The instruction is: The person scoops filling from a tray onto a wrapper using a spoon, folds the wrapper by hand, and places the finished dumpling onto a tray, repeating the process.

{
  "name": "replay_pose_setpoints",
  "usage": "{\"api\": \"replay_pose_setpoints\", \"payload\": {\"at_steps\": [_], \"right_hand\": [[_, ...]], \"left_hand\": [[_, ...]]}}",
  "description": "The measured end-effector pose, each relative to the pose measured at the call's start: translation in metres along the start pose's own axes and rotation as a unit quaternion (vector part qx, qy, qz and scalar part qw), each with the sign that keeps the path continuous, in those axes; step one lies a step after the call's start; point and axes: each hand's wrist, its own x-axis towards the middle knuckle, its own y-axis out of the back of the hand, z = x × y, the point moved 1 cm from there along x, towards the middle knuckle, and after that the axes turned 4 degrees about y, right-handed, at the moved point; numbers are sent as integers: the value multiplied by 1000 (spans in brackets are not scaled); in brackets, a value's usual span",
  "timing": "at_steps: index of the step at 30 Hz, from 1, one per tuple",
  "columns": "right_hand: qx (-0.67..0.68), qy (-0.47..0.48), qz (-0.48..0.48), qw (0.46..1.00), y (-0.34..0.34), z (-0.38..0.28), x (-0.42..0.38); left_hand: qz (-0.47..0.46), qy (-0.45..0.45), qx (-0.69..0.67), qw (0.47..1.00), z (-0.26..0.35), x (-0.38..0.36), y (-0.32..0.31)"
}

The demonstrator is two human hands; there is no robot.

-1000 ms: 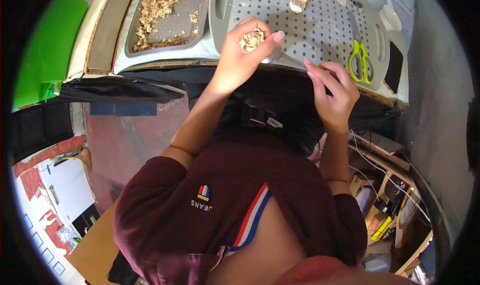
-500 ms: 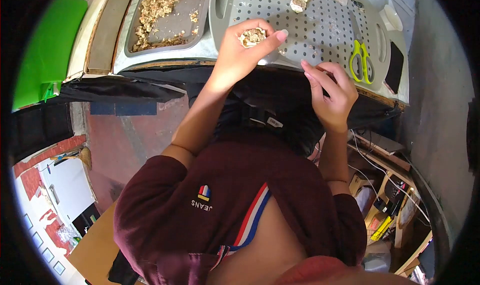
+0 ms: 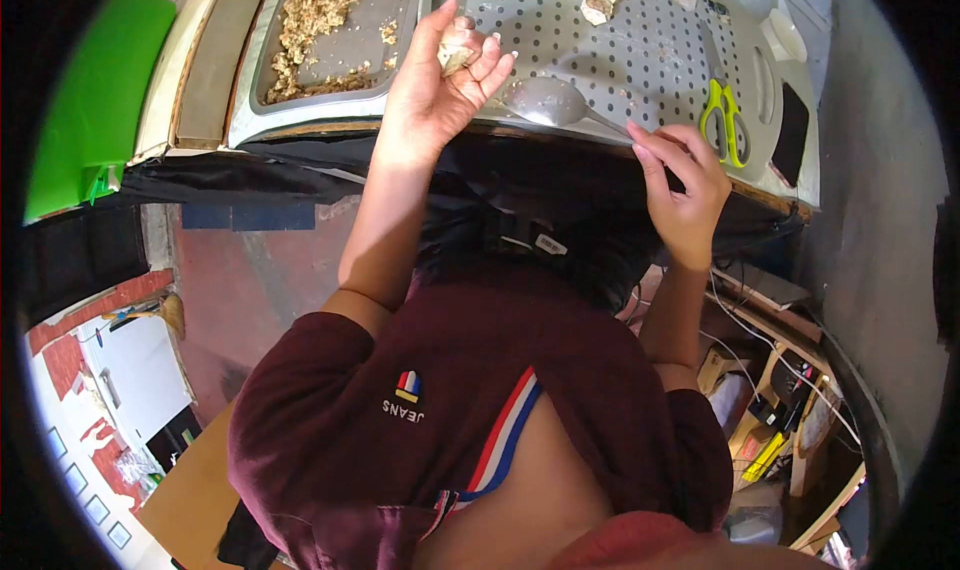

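Observation:
My left hand is turned palm up at the tray's near left corner, fingers curled around a small pale wrapper with crumbly filling, partly hidden by the fingers. My right hand, at the table's front edge, pinches the thin handle of a metal spoon. The spoon's bowl points left, close to my left fingertips and above the near rim of the grey perforated tray. Left of it, a dark baking pan holds a brown crumbly mixture.
Yellow-green scissors lie on the tray's right side, next to a dark phone. Several wrapped pieces sit at the tray's far side. A white scoop-like dish stands at the far right. A green panel is at far left.
My left hand has shifted left and rolled palm up, so the filling shows less. My right hand has moved slightly right and down, and the spoon has come into clear view.

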Motion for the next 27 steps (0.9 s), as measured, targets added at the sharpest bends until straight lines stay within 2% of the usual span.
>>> {"api": "replay_pose_setpoints", "payload": {"at_steps": [5, 11, 17, 20, 27], "right_hand": [[24, -1, 8, 1000, -4, 2, -2], [46, -16, -7, 999, -6, -6, 1], [45, -13, -5, 999, -9, -9, 3], [40, -15, -6, 999, -11, -10, 3], [24, -4, -9, 1000, -11, -14, 6]], "left_hand": [[-37, 65, -87, 993, -1, 2, 0], [23, 41, -55, 997, -6, -2, -9], [-17, -43, 121, 992, -7, -6, -9], [6, -113, 261, 959, -10, -9, -17], [-25, -187, 446, 875, -25, -17, -26]]}}
